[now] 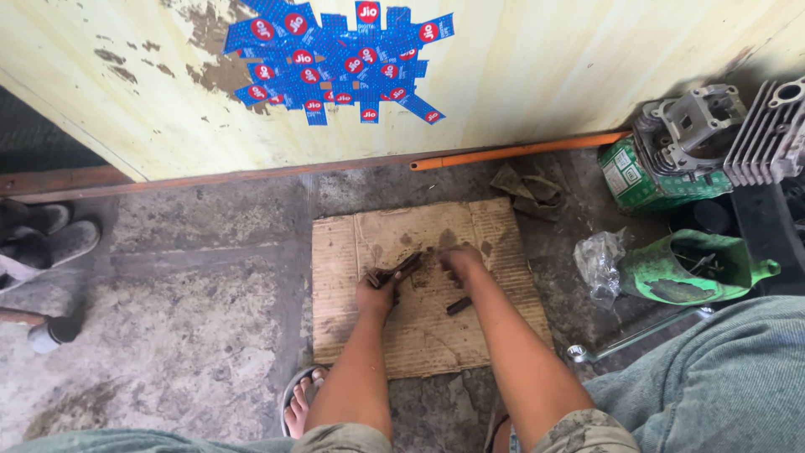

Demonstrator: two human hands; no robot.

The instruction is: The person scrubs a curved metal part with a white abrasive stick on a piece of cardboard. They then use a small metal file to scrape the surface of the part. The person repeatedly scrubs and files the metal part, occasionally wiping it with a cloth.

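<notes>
- Looking down from my head, I crouch over a stained sheet of cardboard (419, 294) laid flat on the rough concrete floor (184, 327), both forearms stretched out over it.
- My left hand (375, 294) is closed round a dark, greasy metal part (394, 271), which sticks out of my fist up and to the right, low over the cardboard.
- My right hand (459, 262) is pressed down on the cardboard just right of that part, fingers curled; whether they grip anything I cannot tell.
- A small dark metal piece (459, 305) lies loose on the cardboard, just below my right hand and beside my right forearm.
- My sandalled foot (299, 404) rests on the floor at the cardboard's lower left corner.
- To the right, off the cardboard, sit a crumpled clear plastic bag (597, 264), a cut green plastic container (692, 268) with small bits inside, and a finned engine cylinder (688, 126) on a green box (641, 180).
- Beyond the cardboard rises a pale yellow board (520, 75) with blue stickers (335, 59), an orange rod (520, 151) along its foot.
</notes>
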